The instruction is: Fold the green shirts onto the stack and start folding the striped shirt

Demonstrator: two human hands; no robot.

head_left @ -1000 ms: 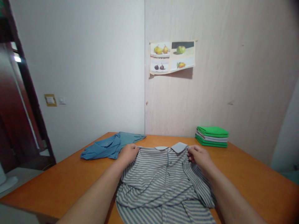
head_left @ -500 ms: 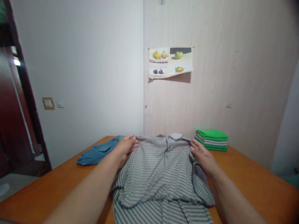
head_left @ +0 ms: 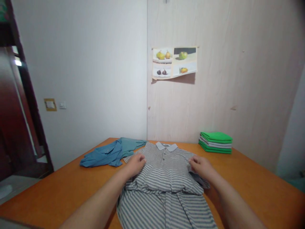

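Note:
A grey-and-white striped polo shirt (head_left: 164, 181) lies front up on the orange table (head_left: 252, 184), with its collar (head_left: 166, 146) at the far end. My left hand (head_left: 136, 163) rests on the shirt's left side just below the shoulder, fingers curled into the fabric. On the right side, by the sleeve, my right hand (head_left: 199, 166) pinches the cloth with its fingers closed. Across the chest the shirt is bunched into a fold between the two hands.
A crumpled blue shirt (head_left: 108, 153) lies at the far left of the table, touching the striped one. A stack of folded green and grey shirts (head_left: 215, 142) sits at the far right by the wall. A dark wooden door (head_left: 14, 127) stands at left.
The shirt was held up by its shoulders and now lies flat farther out on the table. Both hands have slid back toward me, from the shoulders down to the chest and sleeve.

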